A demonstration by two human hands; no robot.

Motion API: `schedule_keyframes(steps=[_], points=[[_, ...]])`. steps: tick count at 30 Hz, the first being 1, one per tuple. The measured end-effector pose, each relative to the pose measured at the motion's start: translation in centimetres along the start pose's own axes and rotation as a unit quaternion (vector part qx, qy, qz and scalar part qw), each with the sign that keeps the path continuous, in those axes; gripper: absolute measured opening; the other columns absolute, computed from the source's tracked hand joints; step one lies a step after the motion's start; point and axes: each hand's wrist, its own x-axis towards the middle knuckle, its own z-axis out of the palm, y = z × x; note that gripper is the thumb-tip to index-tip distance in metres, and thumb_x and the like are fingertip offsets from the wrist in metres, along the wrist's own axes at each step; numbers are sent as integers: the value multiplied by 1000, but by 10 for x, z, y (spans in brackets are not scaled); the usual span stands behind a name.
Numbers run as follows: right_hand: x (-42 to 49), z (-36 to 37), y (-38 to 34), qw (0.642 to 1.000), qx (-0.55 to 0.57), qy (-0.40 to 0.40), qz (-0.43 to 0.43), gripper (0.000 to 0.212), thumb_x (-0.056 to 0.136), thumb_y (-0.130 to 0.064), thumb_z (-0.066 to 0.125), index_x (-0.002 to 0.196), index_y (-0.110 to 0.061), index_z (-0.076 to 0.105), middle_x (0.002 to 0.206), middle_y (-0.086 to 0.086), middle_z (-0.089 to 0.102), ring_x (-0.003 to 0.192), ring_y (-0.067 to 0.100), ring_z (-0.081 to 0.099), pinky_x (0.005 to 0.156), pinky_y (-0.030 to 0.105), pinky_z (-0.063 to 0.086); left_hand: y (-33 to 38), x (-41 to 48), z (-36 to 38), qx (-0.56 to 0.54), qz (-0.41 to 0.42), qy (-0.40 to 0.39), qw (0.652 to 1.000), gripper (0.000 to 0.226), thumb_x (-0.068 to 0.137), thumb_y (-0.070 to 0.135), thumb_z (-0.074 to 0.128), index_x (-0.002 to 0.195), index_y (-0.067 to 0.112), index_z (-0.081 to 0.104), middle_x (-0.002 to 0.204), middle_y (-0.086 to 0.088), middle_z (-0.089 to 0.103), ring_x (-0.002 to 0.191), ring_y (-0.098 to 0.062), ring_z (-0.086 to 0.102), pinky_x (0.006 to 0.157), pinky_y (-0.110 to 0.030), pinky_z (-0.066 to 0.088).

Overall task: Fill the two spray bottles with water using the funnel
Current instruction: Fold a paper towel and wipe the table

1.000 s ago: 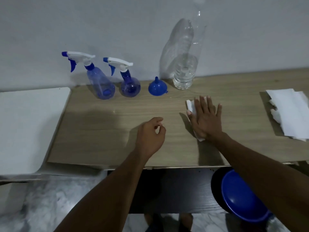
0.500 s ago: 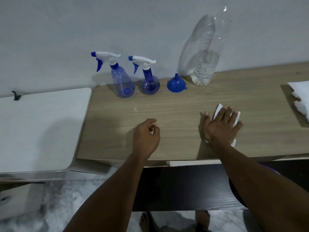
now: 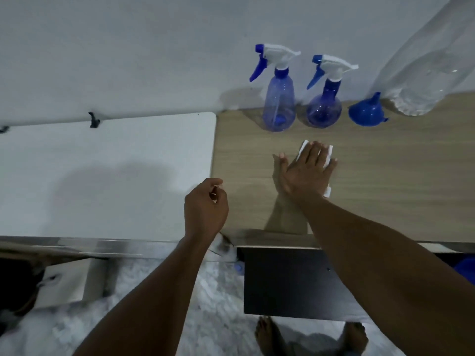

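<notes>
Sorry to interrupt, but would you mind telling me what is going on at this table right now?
A person's right hand lies flat on a white paper towel on the wooden tabletop, apparently wiping it. The left hand hovers loosely curled at the table's edge. Two blue spray bottles with their sprayer heads on, a blue plastic funnel and a large clear water bottle stand untouched by the wall.

A white tissue point(image 3: 327, 155) lies on the wooden tabletop point(image 3: 398, 176), beside a white surface point(image 3: 102, 160).
</notes>
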Motion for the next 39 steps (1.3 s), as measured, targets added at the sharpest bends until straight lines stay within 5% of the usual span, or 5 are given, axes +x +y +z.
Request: schedule_keyframes(steps=[6,12,16,27,39], points=[[-19,13,-51,996,10,-51,-75,89,95,-67,7,159,-6,8,168,12,5,155,27,-6,121,58,-4,-22,5,-18,-21,11,11,1000,19,90,15,59,101,21,72,81,8,71,73,-5,64,72,-14,48],[-5,0,-32,992,-6,-4,-124,80,98,-63,15,155,-10,25,164,13,22,153,33,12,118,65,7,-23,2,-25,-35,4,2,999,19,90,16,58,102,21,72,81,8,70,73,-6,64,72,-17,48],[-25,14,-52,984,-36,-68,-163,86,94,-66,5,159,-10,8,167,12,5,155,30,-2,120,60,-3,-25,-1,-26,-34,2,-3,999,19,90,16,58,103,21,72,81,8,70,73,-6,64,72,-17,48],[-88,11,-36,843,-95,-98,-521,83,95,-70,0,160,-19,5,168,1,4,155,20,1,122,56,-2,-23,-18,-27,-113,-161,49,979,30,85,36,48,91,23,74,81,5,73,80,-17,71,83,-42,57],[-24,-43,141,898,-104,-71,-421,79,98,-70,14,160,-22,11,168,-2,11,155,17,7,122,56,5,76,-76,66,-121,-116,23,986,21,91,24,52,87,19,72,76,3,71,75,-15,67,73,-32,56]])
